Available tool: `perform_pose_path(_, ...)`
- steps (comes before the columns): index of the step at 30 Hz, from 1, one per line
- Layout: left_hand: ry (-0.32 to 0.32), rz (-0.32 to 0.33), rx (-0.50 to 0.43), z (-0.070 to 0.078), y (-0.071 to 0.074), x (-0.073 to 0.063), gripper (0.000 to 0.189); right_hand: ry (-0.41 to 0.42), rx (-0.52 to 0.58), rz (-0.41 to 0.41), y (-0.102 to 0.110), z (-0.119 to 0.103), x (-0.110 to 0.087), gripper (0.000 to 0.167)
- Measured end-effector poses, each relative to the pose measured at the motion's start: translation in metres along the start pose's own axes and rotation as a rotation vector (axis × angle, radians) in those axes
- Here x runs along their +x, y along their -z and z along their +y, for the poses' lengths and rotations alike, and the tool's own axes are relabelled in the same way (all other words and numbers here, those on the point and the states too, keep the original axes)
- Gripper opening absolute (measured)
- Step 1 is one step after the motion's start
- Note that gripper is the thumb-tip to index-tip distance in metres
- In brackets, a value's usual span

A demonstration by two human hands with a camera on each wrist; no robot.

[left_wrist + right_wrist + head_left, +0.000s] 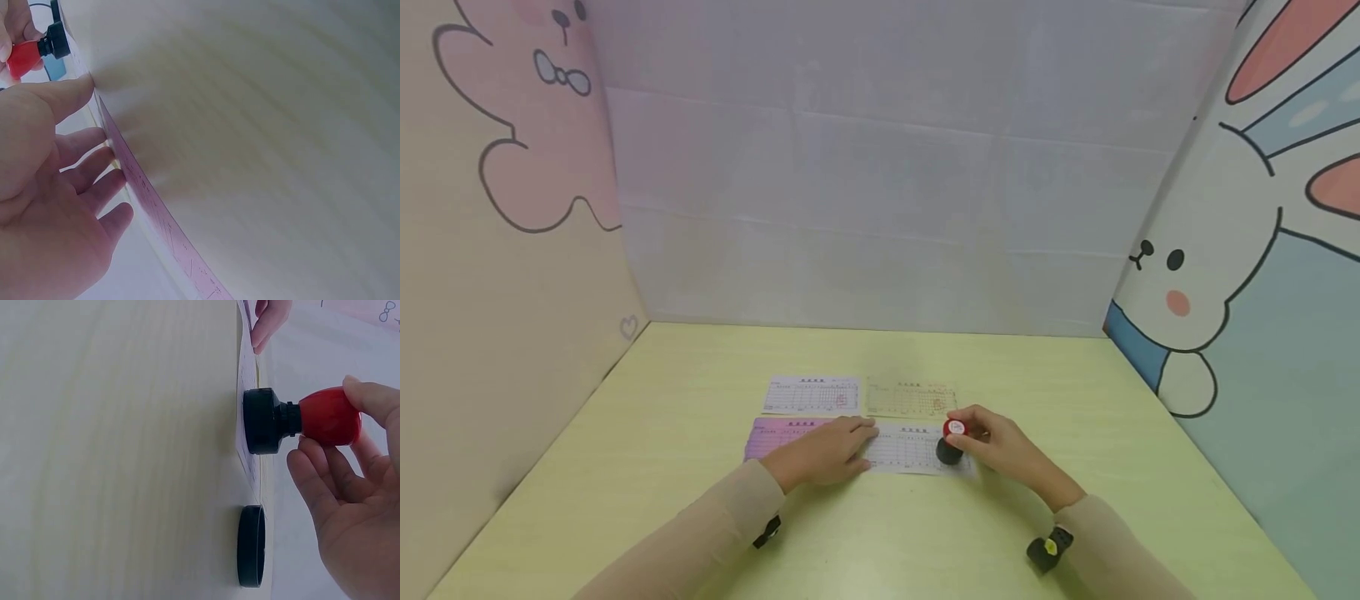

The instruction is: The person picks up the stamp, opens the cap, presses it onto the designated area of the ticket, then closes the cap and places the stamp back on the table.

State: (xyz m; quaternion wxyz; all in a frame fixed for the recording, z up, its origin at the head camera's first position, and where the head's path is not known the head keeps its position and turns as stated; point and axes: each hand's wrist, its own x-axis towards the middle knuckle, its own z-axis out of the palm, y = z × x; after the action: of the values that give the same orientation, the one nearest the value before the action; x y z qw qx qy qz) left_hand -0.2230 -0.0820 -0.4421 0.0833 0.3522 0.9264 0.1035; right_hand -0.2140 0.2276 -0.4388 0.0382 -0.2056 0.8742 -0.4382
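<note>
A stamp (pixel 951 451) with a red handle and a black base stands on the right part of a white printed form (pixel 902 450). My right hand (pixel 1000 442) pinches its red handle (pixel 330 417) between thumb and fingers. In the right wrist view the base (pixel 261 421) meets the paper. My left hand (pixel 831 450) rests with extended fingers on the white form's left end and the pink form (pixel 775 433) beside it. The left wrist view shows that hand's fingertips (pixel 119 215) touching the paper edge.
Behind lie a white form (pixel 808 396) and a yellowish form (pixel 910 398), each with a reddish mark at its right. A round black cap (pixel 251 546) sits on the table near the stamp. Decorated walls (pixel 880 208) enclose the table (pixel 1037 375) on three sides.
</note>
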Motion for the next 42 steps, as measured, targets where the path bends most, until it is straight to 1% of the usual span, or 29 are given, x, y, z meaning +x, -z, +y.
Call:
perform_pose_path(5,0.003,-0.001,-0.001,0.0,0.001,0.0,0.057,-0.007,-0.013,-0.003,0.002,-0.003,0.0,0.039)
perform_pose_path(9,0.001,0.0,0.004,0.0,0.0,0.001,0.057,0.004,-0.03,-0.009,0.004,-0.003,0.001,0.037)
perform_pose_path(14,0.006,-0.003,-0.002,-0.001,-0.001,0.001,0.057,0.033,-0.04,-0.032,0.005,-0.004,0.001,0.036)
perform_pose_path(21,0.0,0.002,0.002,-0.002,0.0,-0.001,0.057,0.097,-0.067,-0.056,0.008,-0.006,0.003,0.037)
perform_pose_path(26,-0.006,0.001,0.001,-0.002,0.0,0.0,0.057,0.109,-0.098,-0.037,0.014,-0.008,0.002,0.035)
perform_pose_path(35,-0.005,0.003,0.013,-0.002,-0.001,0.001,0.057,0.066,-0.112,0.016,0.028,-0.015,0.0,0.037)
perform_pose_path(38,-0.01,0.005,0.009,-0.002,0.0,0.001,0.057,0.066,-0.116,0.03,0.032,-0.016,-0.001,0.035)
perform_pose_path(42,-0.005,-0.004,0.003,-0.002,0.001,0.002,0.057,0.07,-0.102,0.03,0.036,-0.015,-0.003,0.035)
